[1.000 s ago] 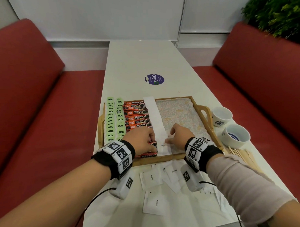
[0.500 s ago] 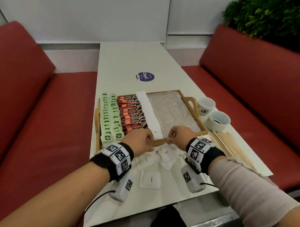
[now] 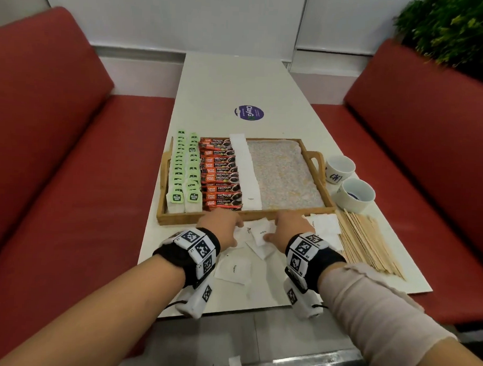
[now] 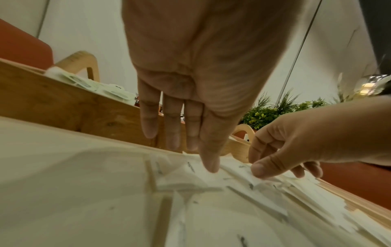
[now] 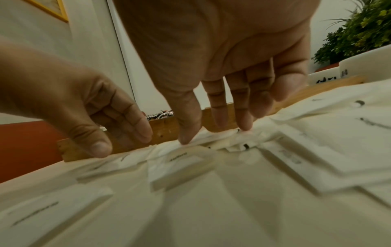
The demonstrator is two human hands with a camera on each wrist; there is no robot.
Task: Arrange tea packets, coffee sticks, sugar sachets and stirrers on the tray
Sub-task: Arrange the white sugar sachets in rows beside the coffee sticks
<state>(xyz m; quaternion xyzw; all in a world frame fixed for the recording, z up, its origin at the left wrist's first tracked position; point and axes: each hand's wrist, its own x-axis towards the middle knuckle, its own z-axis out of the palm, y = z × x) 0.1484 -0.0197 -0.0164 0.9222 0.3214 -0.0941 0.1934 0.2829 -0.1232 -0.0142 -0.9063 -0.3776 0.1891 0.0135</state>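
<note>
White sachets (image 3: pixel 233 268) lie loose on the table (image 3: pixel 224 81) before the tray (image 3: pixel 176 217). Both hands – left (image 3: pixel 219 226), right (image 3: pixel 290 228) – touch them, fingers (image 5: pixel 243 115) straight and slightly apart, holding nothing.

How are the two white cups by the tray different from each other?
The far cup shows a dark printed mark on its side; the near cup shows none from here. The near cup shows something blue inside; the far cup looks plain white inside. The far cup stands right by the tray's handle; the near cup is closer to the stirrers. Both are small, white, upright and on the table.
</note>
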